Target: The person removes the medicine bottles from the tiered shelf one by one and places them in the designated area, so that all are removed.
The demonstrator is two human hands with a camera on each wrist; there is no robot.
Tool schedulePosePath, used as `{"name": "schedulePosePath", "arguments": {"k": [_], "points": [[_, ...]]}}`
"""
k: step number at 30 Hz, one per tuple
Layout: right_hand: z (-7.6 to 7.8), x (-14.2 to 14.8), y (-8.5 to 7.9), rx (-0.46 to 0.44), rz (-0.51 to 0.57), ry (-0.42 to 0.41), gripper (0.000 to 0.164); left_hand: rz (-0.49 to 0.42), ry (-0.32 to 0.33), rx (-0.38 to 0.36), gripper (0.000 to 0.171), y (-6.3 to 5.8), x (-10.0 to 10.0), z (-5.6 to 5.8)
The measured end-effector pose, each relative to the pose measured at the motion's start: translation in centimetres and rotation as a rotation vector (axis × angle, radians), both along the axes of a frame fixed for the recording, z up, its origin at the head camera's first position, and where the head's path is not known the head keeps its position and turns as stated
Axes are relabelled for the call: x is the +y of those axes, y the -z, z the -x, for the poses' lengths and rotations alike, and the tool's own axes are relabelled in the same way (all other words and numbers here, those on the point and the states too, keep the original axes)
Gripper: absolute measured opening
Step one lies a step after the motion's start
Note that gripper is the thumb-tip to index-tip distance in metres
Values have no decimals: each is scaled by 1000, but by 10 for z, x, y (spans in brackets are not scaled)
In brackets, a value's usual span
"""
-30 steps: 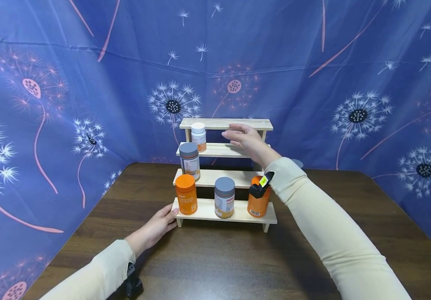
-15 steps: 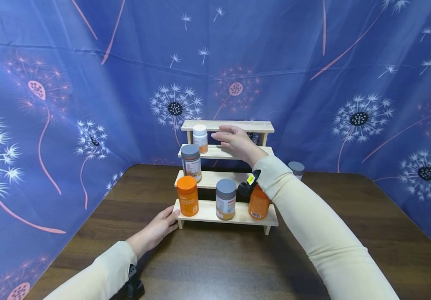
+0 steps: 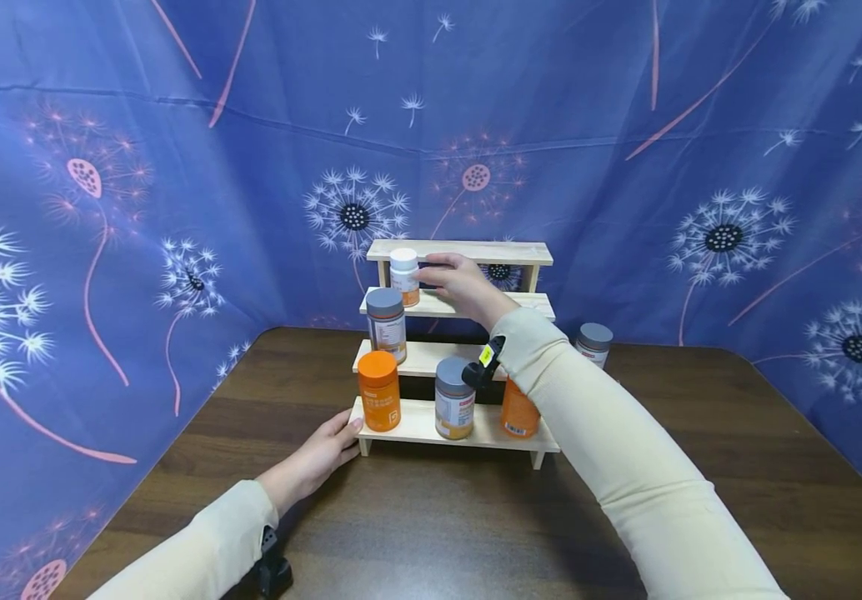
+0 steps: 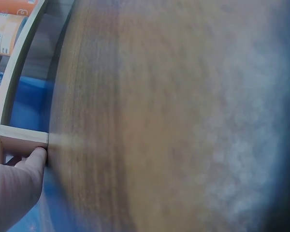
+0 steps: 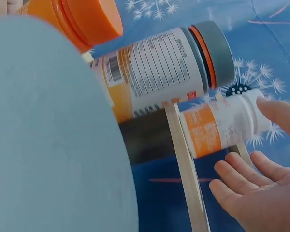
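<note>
My left hand (image 3: pixel 318 458) grips the front left end of a pale wooden tiered display stand (image 3: pixel 506 252). In the left wrist view its thumb lies against the stand's leg (image 4: pixel 23 139), with the other fingers mostly hidden. On the second tier from the top, at the left end, stands a small white-capped bottle (image 3: pixel 404 279) with a white and orange label. My right hand (image 3: pixel 464 287) is at its right side. The right wrist view shows the thumb (image 5: pixel 278 110) at the white cap (image 5: pixel 262 110), the other fingers spread apart and loosely bent below the bottle.
A grey-capped jar (image 3: pixel 387 323) stands one tier lower at the left. On the bottom tier are an orange jar (image 3: pixel 379 393), a grey-capped jar (image 3: pixel 454 404) and another orange jar (image 3: pixel 519 412), partly behind my right sleeve. Another grey-capped jar (image 3: pixel 593 342) stands behind the stand's right side.
My right hand has moved left along the upper tiers to the small white-capped bottle. The jar behind the right sleeve has come into view. My left hand keeps its grip on the stand.
</note>
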State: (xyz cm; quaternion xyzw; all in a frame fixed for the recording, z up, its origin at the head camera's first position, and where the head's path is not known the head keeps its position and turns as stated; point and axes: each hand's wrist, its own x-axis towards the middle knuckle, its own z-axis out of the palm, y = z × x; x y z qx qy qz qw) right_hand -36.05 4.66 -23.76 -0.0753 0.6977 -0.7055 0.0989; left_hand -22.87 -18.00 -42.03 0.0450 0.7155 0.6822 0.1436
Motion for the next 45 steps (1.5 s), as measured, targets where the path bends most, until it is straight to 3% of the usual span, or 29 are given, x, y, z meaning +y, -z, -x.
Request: {"name": "schedulePosePath", "arguments": {"k": [14,22,35,45], "points": [[-3,-25,-3,7,-102,21,64,-3,-20,-6,53,2,1,1],[-3,-29,-2,20,-246,48,63,-16,-27,-10,52,4,1,2],[4,-27,3,-1,-280,21,62,-14,-32,-10,53,4,0,3],[2,-25,0,25,-263,51,60,-10,-28,-15,53,3,0,3]]}}
